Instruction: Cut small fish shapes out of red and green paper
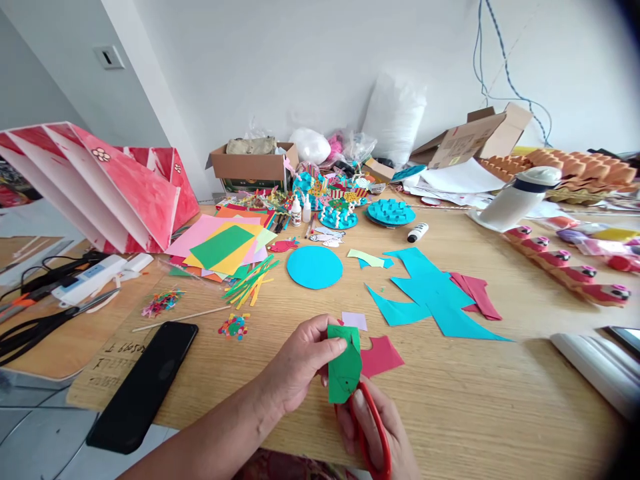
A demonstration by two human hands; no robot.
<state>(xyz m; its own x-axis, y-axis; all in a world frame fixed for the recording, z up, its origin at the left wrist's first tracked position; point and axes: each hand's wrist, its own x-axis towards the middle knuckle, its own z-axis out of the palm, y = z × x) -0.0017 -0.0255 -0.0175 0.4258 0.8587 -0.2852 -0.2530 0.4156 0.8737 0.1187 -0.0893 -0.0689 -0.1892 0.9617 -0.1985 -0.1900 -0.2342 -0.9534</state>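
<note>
My left hand [313, 350] pinches a piece of green paper [345, 367] near its upper part, thumb on top. A drawn outline, like a fish with an eye, shows on the paper. My right hand [385, 427] is closed round red-handled scissors [376, 437] at the paper's lower right edge; their blades are mostly hidden behind the paper. Just beyond lie a dark pink paper scrap [383, 357] and a pale lilac scrap [355, 321]. A blue paper circle [315, 268] and blue offcuts [440, 297] rest farther back on the table.
A black phone [145, 383] lies at the left front, with black-handled scissors [45, 330] beyond it. Coloured sheets [225, 247], paper strips [253, 279] and confetti [233, 326] lie mid-left. A white bottle [520, 197] and a painted egg-carton strip [565, 263] stand at right.
</note>
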